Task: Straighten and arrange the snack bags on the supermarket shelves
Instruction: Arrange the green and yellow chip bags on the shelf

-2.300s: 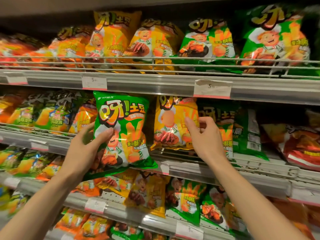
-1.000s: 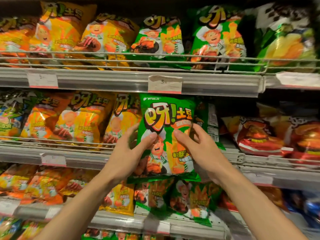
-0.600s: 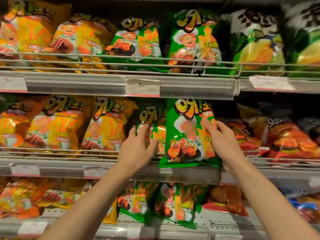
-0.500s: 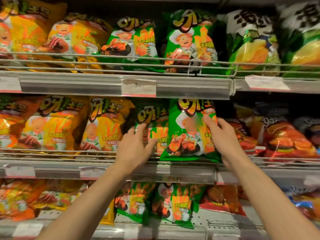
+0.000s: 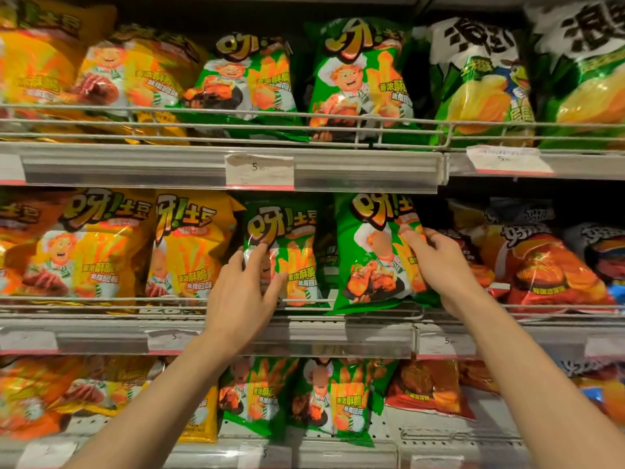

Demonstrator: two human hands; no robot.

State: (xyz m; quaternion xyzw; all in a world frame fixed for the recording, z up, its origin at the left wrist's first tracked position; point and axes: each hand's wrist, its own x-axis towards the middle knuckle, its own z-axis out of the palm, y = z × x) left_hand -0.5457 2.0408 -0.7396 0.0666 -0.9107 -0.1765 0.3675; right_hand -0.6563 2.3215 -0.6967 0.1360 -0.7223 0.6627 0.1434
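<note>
In the head view, the right hand [image 5: 439, 265] holds the right edge of a glossy green snack bag with a cartoon chef [image 5: 375, 252], fingers curled over its front and thumb apparently behind, so the bag can be steered upright into its slot on the middle wire-fronted shelf [image 5: 338, 336]; the bag's bottom hem overlaps the thin wire rail [image 5: 101, 301], so it appears not fully seated behind it. The left hand [image 5: 245, 292] lies with loosely spread, nearly straight fingers on the front of the neighbouring green snack bag [image 5: 287, 255], pressing it back, probably to keep it standing and hold open room beside it; it grips nothing. Yellow snack bags of the same brand [image 5: 189, 245] stand to the left, red-orange snack bags [image 5: 548, 265] to the right, so the green bag is being grouped with its own colour. Compared with the frame of about two seconds earlier, the green bag has passed from the left hand, which held it out in front of the shelf, to the right hand and gone into the green row; in the last half second it has settled lower and the left hand has slid further onto the neighbour.
</note>
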